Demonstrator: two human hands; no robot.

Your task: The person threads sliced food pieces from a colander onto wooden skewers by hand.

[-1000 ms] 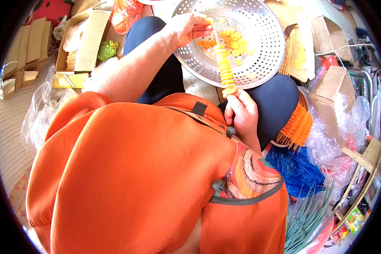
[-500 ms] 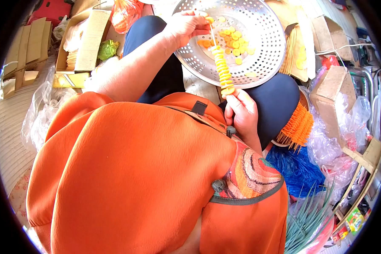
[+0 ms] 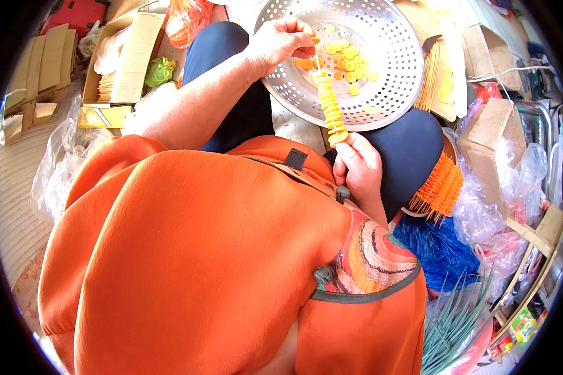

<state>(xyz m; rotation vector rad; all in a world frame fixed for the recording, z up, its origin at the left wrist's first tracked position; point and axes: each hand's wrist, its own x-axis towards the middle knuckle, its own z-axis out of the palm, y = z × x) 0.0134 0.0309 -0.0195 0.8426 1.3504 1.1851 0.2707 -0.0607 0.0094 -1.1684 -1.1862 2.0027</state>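
Note:
Carrot slices are threaded closely along a thin skewer [image 3: 319,62], which slants over the near rim of a perforated metal colander [image 3: 394,37]. Its upper end is at my left hand [image 3: 283,45], whose fingers pinch an orange carrot slice [image 3: 315,40] at the skewer's tip. Below, my right hand [image 3: 360,164] grips the lower end, just under the last threaded slice [image 3: 338,135]. Loose carrot slices [image 3: 350,62] lie in the colander. The colander sits in front of my knees.
Bare skewers [image 3: 428,75] lie right of the colander. Filled carrot skewers [image 3: 441,186] stand in a container by my right knee. Plastic bags [image 3: 475,206], a blue bag [image 3: 435,247] and green onions [image 3: 453,331] are at the right; cardboard boxes [image 3: 131,59] and a green vegetable [image 3: 160,72] at the left.
My left hand has moved slightly down and closer to the threaded slices, with the pinched slice now at the skewer's tip. My right hand has stayed nearly still.

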